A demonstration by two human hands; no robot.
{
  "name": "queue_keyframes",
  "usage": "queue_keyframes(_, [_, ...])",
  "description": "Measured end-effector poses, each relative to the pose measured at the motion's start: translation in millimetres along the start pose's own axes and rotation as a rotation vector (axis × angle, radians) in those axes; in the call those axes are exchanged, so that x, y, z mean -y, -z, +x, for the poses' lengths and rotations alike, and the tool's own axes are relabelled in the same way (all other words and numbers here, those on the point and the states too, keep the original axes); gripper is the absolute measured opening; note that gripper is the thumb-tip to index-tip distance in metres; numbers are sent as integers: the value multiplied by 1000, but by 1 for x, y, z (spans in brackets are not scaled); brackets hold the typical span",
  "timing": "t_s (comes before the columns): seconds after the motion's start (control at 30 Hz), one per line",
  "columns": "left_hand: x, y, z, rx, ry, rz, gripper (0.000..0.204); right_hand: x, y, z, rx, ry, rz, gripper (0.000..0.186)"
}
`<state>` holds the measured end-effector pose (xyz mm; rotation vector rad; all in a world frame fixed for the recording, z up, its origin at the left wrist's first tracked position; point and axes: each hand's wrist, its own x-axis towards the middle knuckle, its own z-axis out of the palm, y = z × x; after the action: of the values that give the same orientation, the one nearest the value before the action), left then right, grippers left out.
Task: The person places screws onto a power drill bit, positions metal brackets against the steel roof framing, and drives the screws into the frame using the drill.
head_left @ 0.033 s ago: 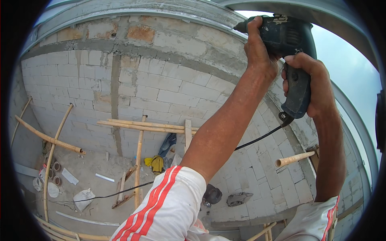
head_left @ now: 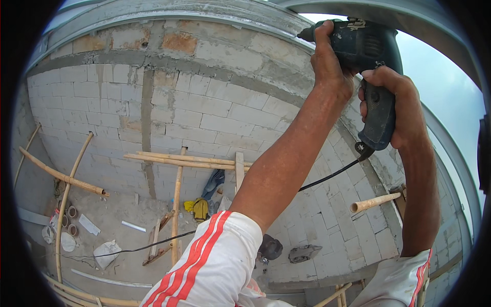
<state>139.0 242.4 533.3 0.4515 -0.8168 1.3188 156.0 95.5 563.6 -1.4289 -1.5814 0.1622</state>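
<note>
Up at the top right of the head view a dark, scuffed power drill (head_left: 369,48) is held close beneath a metal beam (head_left: 417,20), its nose pointing left at a galvanized metal channel (head_left: 225,13); I cannot tell whether it touches it. My left hand (head_left: 331,64) is closed round the drill's front body from below, thumb up along its side. My right hand (head_left: 391,100) grips the handle, thumb high near the body and fingers curled round it. A black cord (head_left: 330,175) runs down from the handle behind my left arm.
Below are a pale block wall (head_left: 215,107), bamboo poles (head_left: 71,179) jutting and crossing, and a short bamboo pole (head_left: 373,202) at right. The dusty floor (head_left: 112,215) holds several rolls (head_left: 71,230), a white sack (head_left: 107,253), metal strips (head_left: 133,225) and yellow cloth (head_left: 198,209). Sky shows beyond the beams.
</note>
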Motion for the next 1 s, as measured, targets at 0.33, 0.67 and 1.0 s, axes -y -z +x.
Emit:
queue_keyframes(0.33, [2,0,-3,-39,9,94,56,-3,0,1,-6,10,-9,40])
queue_keyframes(0.67, [4,1,-1,-26,0,79,57,-3,0,0,3,7,-8,38])
queue_keyframes(1.0, [0,0,-3,-11,13,60,55,-5,0,2,6,11,-8,40])
